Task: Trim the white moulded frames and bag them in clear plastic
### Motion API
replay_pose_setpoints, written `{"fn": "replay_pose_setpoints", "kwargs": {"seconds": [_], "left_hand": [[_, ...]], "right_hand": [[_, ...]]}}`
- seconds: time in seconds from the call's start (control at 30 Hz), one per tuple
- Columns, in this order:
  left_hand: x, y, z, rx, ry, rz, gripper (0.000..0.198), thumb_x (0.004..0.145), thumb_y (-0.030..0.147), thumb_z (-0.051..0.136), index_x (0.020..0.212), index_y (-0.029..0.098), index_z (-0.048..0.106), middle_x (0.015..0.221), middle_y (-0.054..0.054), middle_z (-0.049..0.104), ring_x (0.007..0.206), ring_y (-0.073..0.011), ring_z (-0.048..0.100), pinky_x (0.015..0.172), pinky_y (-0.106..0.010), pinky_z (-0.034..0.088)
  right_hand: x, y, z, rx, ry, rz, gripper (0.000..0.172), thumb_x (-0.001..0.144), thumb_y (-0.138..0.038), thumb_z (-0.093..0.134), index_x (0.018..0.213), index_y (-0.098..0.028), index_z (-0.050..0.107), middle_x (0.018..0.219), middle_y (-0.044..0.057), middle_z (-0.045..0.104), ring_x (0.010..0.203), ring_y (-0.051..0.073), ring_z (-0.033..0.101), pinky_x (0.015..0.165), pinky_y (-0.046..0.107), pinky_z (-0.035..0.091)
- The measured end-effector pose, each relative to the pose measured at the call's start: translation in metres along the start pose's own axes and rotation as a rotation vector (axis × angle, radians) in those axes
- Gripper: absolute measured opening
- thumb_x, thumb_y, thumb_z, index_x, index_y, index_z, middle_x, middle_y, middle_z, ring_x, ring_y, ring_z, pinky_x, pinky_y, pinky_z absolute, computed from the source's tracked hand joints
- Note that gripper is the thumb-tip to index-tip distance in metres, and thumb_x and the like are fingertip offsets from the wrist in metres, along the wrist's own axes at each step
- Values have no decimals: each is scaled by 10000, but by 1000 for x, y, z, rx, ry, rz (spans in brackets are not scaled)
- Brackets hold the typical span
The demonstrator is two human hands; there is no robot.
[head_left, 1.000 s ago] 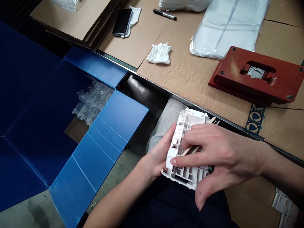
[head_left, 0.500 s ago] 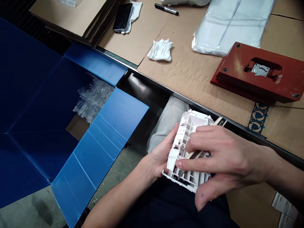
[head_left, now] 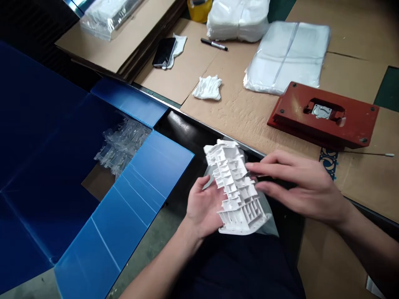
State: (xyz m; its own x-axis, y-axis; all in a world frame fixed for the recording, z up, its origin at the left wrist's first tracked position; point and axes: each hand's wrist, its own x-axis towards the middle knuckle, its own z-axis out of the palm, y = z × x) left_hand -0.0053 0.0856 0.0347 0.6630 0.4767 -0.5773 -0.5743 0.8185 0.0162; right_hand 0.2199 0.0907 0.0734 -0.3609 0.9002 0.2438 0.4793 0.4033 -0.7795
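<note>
A white ribbed plastic part point(head_left: 232, 182) with many small compartments is held low in front of me, just off the table edge. My left hand point(head_left: 205, 203) supports it from the left, palm up with the thumb out; its other fingers are hidden under the part. My right hand point(head_left: 299, 187) is at the part's right side, thumb and index finger stretched toward its edge with a gap between them. Whether they touch the part is hard to tell. Greyish material point(head_left: 269, 214) shows beside and below the part, its kind unclear.
A blue box point(head_left: 124, 207) with clear plastic pieces point(head_left: 121, 143) stands at left. On the cardboard-covered table point(head_left: 240, 116) are a red fixture point(head_left: 330, 120), bagged white stacks point(head_left: 286, 58), a marker point(head_left: 214, 44), a phone point(head_left: 164, 52), a white cloth point(head_left: 208, 87) and a thin white-tipped stick point(head_left: 385, 154).
The white part has been turned and shifted left in my left hand. My right hand moved off its middle, and the pale-handled tool no longer shows. A white-tipped stick now shows by the red fixture.
</note>
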Motion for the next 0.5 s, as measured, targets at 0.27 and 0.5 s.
{"fn": "replay_pose_setpoints", "kwargs": {"seconds": [0.27,0.5], "left_hand": [[1,20,-2,245,198,421,684,620,187,856,1266,194,629,1044,-88,760,975,-281,731,985,-433,538],[13,23,11,181,553,593,337,746,90,703,1081,119,674,775,-38,774,661,-228,750,829,-408,636]], "right_hand": [[-29,31,43,225,432,564,320,932,-414,646,1172,-220,733,1144,82,737,985,208,684,872,370,565],[-46,33,82,527,514,780,379,899,-453,682,1137,-159,694,853,35,698,633,126,587,567,253,491]]}}
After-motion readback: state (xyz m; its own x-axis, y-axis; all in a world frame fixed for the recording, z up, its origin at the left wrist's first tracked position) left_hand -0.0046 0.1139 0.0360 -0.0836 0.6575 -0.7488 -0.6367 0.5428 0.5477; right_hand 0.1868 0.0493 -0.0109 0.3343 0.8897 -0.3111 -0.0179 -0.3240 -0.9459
